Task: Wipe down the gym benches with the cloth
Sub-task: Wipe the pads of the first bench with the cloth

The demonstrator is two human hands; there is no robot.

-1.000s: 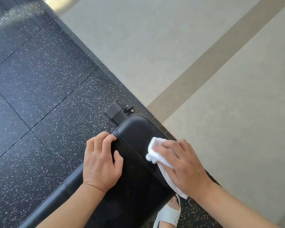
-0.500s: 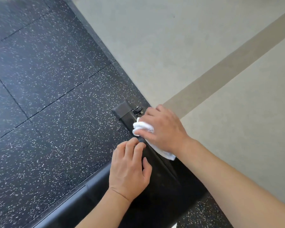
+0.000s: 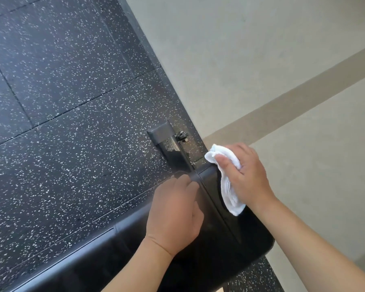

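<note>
A black padded gym bench [image 3: 236, 245] runs from the lower left up to its rounded far end near the frame's middle. My left hand [image 3: 175, 211] lies on the pad's top near that end, fingers curled over the left edge. A crumpled white cloth [image 3: 228, 186] is pressed against the pad's far right corner and hangs down its right side; my right hand [image 3: 247, 175] grips it, thumb on top.
The bench's black metal foot [image 3: 167, 138] with a bolt sticks out past the pad on speckled black rubber flooring [image 3: 72, 102]. To the right lies pale smooth floor [image 3: 261, 60] crossed by a tan stripe [image 3: 303, 98].
My right hand has carried the cloth from the pad's end tip out to its far right corner. My left hand stays on the pad. The view has shifted so the bench sits further right.
</note>
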